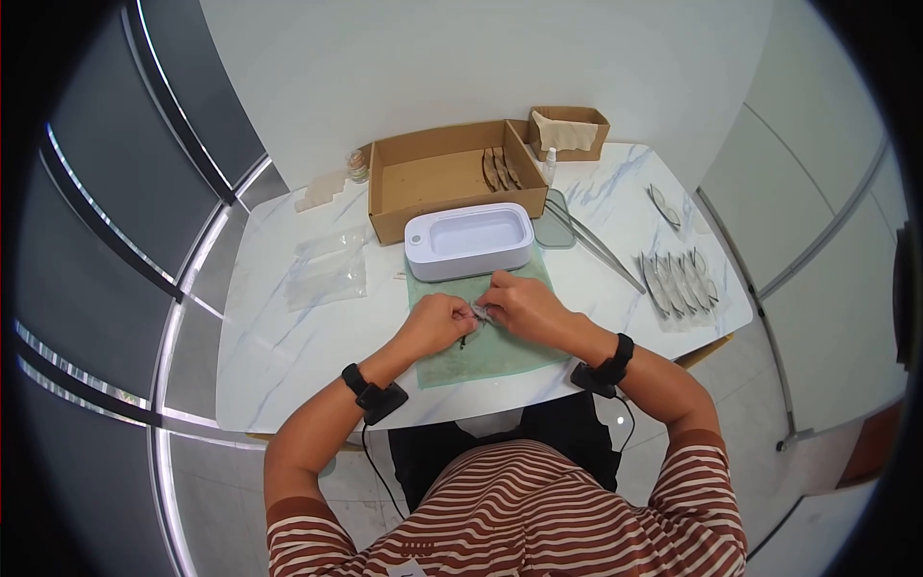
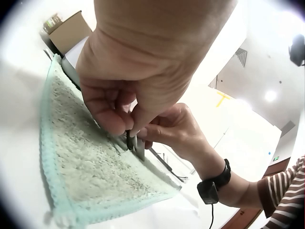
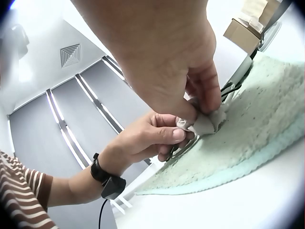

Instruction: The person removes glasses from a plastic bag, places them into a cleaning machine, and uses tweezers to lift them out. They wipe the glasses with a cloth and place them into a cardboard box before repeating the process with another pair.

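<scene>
Both hands meet over a pale green towel (image 1: pixel 461 368). My left hand (image 1: pixel 435 323) pinches a pair of eyeglasses; a dark thin temple (image 3: pixel 172 152) sticks out below its fingers in the right wrist view. My right hand (image 1: pixel 524 303) pinches a small grey cloth (image 3: pixel 204 125) folded over the eyeglasses, its fingertips close to the left hand's. Another dark thin end (image 3: pixel 232 88) shows past the right fingers. Most of the eyeglasses is hidden by fingers and cloth. Just beyond the hands stands a white ultrasonic cleaner (image 1: pixel 415 262) with an open basin.
Behind the cleaner sits a cardboard box (image 1: pixel 423 173) with several dark curved pieces inside. A smaller box (image 1: pixel 538 142) with beige cloth and a spray bottle (image 1: pixel 550 163) are nearby. Right lie long tweezers (image 1: pixel 606 252), a grey lid (image 1: pixel 555 231) and several eyeglasses (image 1: pixel 678 284); left, clear plastic bags (image 1: pixel 329 271).
</scene>
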### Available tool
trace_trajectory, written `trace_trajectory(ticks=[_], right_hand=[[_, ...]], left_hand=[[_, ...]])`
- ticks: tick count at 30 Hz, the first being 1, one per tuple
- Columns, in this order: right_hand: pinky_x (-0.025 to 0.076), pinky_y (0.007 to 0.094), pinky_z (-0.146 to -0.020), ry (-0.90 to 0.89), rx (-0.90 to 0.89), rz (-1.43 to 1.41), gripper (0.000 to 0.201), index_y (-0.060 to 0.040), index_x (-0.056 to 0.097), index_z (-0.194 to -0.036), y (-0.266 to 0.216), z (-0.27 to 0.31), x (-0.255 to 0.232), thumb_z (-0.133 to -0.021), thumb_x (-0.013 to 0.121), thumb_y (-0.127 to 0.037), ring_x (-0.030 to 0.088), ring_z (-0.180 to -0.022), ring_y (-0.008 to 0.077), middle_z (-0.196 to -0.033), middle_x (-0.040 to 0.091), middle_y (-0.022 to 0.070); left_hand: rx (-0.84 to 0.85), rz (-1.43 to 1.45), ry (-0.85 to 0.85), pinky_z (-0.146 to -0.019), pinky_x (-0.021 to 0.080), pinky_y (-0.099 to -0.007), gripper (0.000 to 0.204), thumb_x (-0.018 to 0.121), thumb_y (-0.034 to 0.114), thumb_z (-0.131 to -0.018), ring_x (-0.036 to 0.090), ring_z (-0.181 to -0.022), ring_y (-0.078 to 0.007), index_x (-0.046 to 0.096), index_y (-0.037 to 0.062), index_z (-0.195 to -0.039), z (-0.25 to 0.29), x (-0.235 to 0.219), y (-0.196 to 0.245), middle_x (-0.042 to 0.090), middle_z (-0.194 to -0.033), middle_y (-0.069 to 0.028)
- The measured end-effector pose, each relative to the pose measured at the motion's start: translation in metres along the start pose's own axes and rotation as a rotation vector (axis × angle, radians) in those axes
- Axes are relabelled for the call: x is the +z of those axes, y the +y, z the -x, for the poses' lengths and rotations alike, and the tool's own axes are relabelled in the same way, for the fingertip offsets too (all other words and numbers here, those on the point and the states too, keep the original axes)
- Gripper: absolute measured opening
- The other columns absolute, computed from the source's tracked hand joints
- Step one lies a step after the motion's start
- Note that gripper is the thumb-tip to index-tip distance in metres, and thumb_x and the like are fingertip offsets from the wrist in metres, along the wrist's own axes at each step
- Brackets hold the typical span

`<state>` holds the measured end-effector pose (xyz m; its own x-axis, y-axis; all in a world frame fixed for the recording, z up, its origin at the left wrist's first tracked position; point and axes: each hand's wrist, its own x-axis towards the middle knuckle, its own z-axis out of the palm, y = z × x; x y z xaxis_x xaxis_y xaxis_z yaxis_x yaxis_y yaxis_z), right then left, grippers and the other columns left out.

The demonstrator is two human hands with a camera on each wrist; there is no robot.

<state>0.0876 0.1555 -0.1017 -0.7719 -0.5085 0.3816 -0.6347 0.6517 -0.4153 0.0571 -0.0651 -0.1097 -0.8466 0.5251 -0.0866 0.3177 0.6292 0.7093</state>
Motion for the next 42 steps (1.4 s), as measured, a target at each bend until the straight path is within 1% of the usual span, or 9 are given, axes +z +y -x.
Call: trace_trajectory(ticks=[11,20,24,26,29,31,35,38,42], right_hand=[[0.055,0.0457,-0.075,-0.035,0.137,0.118,0.013,-0.0062,0.078,-0.096,0.037,0.005,-0.017,-0.086,0.071,-0.009,0.068,-0.084,0.0353,-0.095,0.064,0.0130],[0.055,0.0452,-0.076,-0.005,0.220,0.267,0.011,-0.0090,0.079,-0.092,0.068,0.031,-0.055,-0.085,0.070,-0.009,0.068,-0.084,0.0353,-0.096,0.065,0.0118],[0.055,0.0449,-0.076,-0.140,0.364,0.419,0.011,-0.0135,0.079,-0.092,0.066,0.042,-0.073,-0.086,0.071,-0.015,0.068,-0.088,0.0327,-0.097,0.065,0.0106],[0.055,0.0445,-0.078,-0.106,0.303,0.511,0.015,-0.0150,0.079,-0.097,0.043,0.035,-0.076,-0.084,0.073,-0.015,0.067,-0.093,0.0319,-0.097,0.064,0.0100],[0.055,0.0444,-0.082,-0.113,0.178,0.241,0.023,-0.0150,0.078,-0.105,0.016,0.019,-0.062,-0.082,0.076,-0.016,0.067,-0.096,0.0319,-0.096,0.063,0.0102],[0.054,0.0438,-0.077,-0.137,0.077,0.166,0.025,-0.0125,0.077,-0.106,0.001,0.011,-0.043,-0.082,0.078,-0.015,0.067,-0.092,0.0321,-0.094,0.064,0.0098],[0.054,0.0452,-0.077,-0.238,0.019,0.123,0.019,-0.0106,0.076,-0.101,0.013,0.000,-0.012,-0.083,0.077,-0.016,0.068,-0.089,0.0337,-0.093,0.068,0.0109],[0.054,0.0449,-0.077,-0.214,0.004,0.047,0.016,-0.0085,0.075,-0.098,0.018,-0.002,-0.017,-0.084,0.076,-0.016,0.068,-0.087,0.0347,-0.092,0.070,0.0117],[0.054,0.0435,-0.074,-0.131,-0.025,-0.028,0.014,-0.0064,0.074,-0.098,0.018,0.001,-0.027,-0.087,0.073,-0.014,0.069,-0.084,0.0357,-0.090,0.072,0.0123]], left_hand=[[-0.013,0.038,-0.009,-0.070,0.054,-0.0326,0.025,0.077,0.023,-0.086,0.070,-0.072,-0.0202,0.077,0.0006,-0.096,0.000,-0.002,0.001,0.075,-0.080,-0.0122],[0.057,-0.047,0.043,-0.072,0.056,-0.0371,0.023,0.075,0.023,-0.085,0.072,-0.074,-0.0296,0.078,0.0022,-0.093,0.005,-0.006,0.004,0.075,-0.081,-0.0148],[0.065,-0.060,0.040,-0.071,0.056,-0.0370,0.022,0.075,0.022,-0.085,0.072,-0.074,-0.0297,0.077,0.0022,-0.093,0.005,-0.005,0.006,0.074,-0.081,-0.0148],[0.073,-0.075,0.032,-0.071,0.056,-0.0371,0.021,0.075,0.022,-0.085,0.072,-0.074,-0.0296,0.077,0.0025,-0.093,0.004,-0.004,0.008,0.074,-0.081,-0.0149],[0.085,-0.062,-0.002,-0.070,0.054,-0.0342,0.024,0.076,0.023,-0.085,0.070,-0.072,-0.0240,0.077,0.0013,-0.096,0.002,-0.003,0.010,0.074,-0.080,-0.0131],[0.073,-0.053,-0.041,-0.069,0.054,-0.0339,0.024,0.076,0.023,-0.087,0.068,-0.070,-0.0215,0.076,0.0012,-0.098,0.001,-0.003,0.012,0.073,-0.078,-0.0119],[0.078,-0.039,-0.052,-0.068,0.053,-0.0340,0.023,0.074,0.023,-0.090,0.068,-0.069,-0.0197,0.076,0.0006,-0.096,0.003,-0.005,0.009,0.073,-0.077,-0.0108],[-0.015,-0.068,-0.102,-0.068,0.052,-0.0342,0.024,0.071,0.024,-0.092,0.067,-0.070,-0.0197,0.074,-0.0002,-0.093,0.008,-0.010,0.009,0.072,-0.076,-0.0099],[0.096,-0.011,-0.071,-0.067,0.051,-0.0343,0.022,0.069,0.021,-0.093,0.066,-0.069,-0.0194,0.073,0.0000,-0.095,0.010,-0.005,-0.008,0.069,-0.075,-0.0098]])
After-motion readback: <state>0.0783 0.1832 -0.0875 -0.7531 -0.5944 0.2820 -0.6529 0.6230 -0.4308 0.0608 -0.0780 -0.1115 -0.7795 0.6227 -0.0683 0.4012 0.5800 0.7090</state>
